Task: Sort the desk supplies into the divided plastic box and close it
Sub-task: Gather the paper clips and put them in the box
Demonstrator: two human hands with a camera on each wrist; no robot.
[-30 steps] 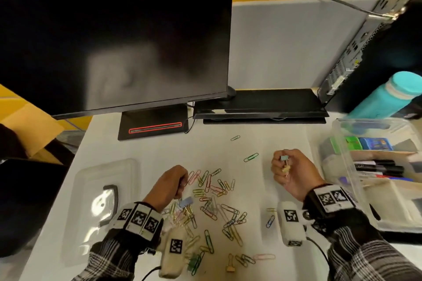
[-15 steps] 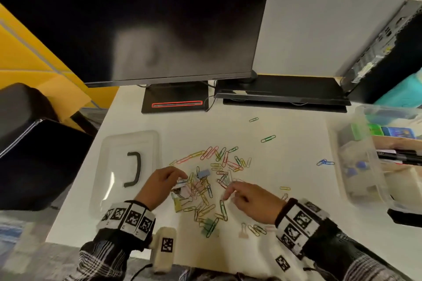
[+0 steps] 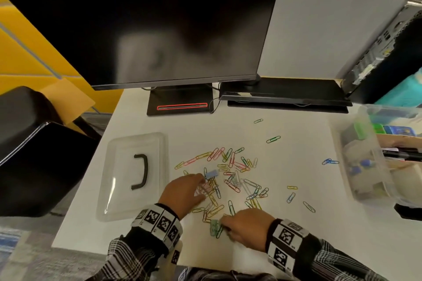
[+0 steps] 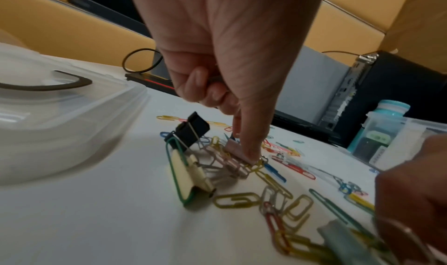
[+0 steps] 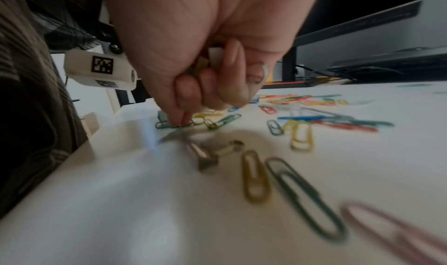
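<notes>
Several coloured paper clips [image 3: 230, 173] and small binder clips lie in a pile on the white desk. At the pile's left side my left hand [image 3: 202, 181] pinches a pink binder clip [image 4: 238, 152] between thumb and index finger, its other fingers curled. A black binder clip [image 4: 193, 129] and a yellow one [image 4: 191, 171] lie just beside it. My right hand [image 3: 222, 221] is at the pile's near edge, fingers curled round small binder clips [image 5: 212, 56] in the palm, its fingertips [image 5: 180, 120] touching a green binder clip [image 3: 214, 227]. The divided clear box [image 3: 356, 166] stands open at the right.
The box's clear lid [image 3: 134, 175] with a black handle lies flat at the left. A monitor [image 3: 159, 25] and its stand [image 3: 180, 104] fill the back. A computer tower [image 3: 383, 48] and teal bottle [image 3: 408, 91] stand back right. Stray clips [image 3: 330, 162] lie near the box.
My right hand came down from near the box to the pile's front edge, still holding its clips. My left hand stayed at the pile's left and took the pink clip.
</notes>
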